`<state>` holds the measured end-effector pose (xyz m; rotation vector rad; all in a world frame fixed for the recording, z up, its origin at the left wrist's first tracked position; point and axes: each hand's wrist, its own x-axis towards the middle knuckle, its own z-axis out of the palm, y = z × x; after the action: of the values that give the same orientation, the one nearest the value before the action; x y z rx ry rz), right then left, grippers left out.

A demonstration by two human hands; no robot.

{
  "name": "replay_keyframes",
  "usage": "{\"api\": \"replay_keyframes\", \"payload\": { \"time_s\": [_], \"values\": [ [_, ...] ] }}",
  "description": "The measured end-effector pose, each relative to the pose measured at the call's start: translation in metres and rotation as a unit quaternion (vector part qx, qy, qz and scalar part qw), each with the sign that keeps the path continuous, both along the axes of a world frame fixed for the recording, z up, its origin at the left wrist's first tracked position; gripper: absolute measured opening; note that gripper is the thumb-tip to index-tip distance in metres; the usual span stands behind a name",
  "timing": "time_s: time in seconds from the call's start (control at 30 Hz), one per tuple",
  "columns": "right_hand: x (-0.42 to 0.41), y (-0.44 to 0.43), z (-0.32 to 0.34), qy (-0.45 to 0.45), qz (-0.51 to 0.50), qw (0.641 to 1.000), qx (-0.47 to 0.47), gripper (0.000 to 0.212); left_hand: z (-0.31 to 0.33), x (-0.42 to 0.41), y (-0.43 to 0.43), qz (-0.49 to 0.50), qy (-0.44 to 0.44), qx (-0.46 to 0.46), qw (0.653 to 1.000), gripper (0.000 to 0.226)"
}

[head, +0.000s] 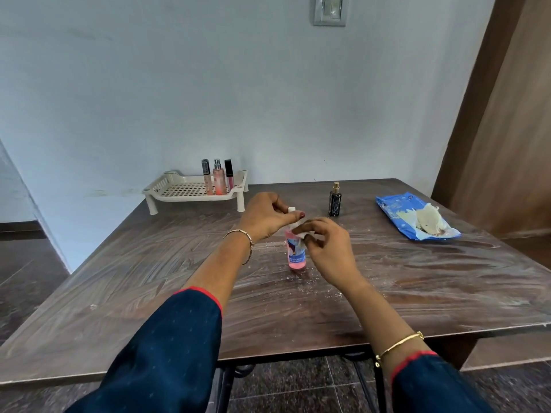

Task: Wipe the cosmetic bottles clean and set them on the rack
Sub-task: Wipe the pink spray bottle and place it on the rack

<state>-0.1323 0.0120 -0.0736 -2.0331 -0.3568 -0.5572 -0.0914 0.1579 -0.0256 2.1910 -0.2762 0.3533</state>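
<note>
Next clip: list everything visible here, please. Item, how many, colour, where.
brown wooden table: one, streaked brown, foreground
cream perforated plastic rack: one, cream, table's far left
slim cosmetic bottles: three, pinkish, dark or silver tops, upright on the rack
pink plastic bottle with white cap: one, pink, upright at table centre
small white wipe: one, white, against the pink bottle's shoulder
dark glass bottle with tan cap: one, black, upright beyond the hands
blue wipes packet: one, blue, table's right
crumpled soiled wipes: count unclear, off-white, on the packet
left hand: one, grips the pink bottle's top
right hand: one, pinches the wipe
</note>
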Motion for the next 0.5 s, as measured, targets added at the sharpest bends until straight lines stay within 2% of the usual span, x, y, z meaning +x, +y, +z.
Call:
{"api": "replay_keyframes", "payload": {
  "time_s": [0.17,0.33,0.5],
  "values": [
    [0.001,0.001,-0.006,0.047,-0.004,0.993,0.105,0.026,0.002,-0.005,0.01,-0.068,0.024,-0.012,0.997,0.022],
    [0.003,0.005,-0.003,0.103,0.039,0.979,0.172,0.029,0.008,-0.011,0.017,-0.11,0.048,0.023,0.993,0.011],
    [0.007,0.013,0.003,0.137,0.069,0.973,0.172,0.029,0.012,-0.017,0.031,-0.121,0.064,0.036,0.99,0.018]
  ]
}}
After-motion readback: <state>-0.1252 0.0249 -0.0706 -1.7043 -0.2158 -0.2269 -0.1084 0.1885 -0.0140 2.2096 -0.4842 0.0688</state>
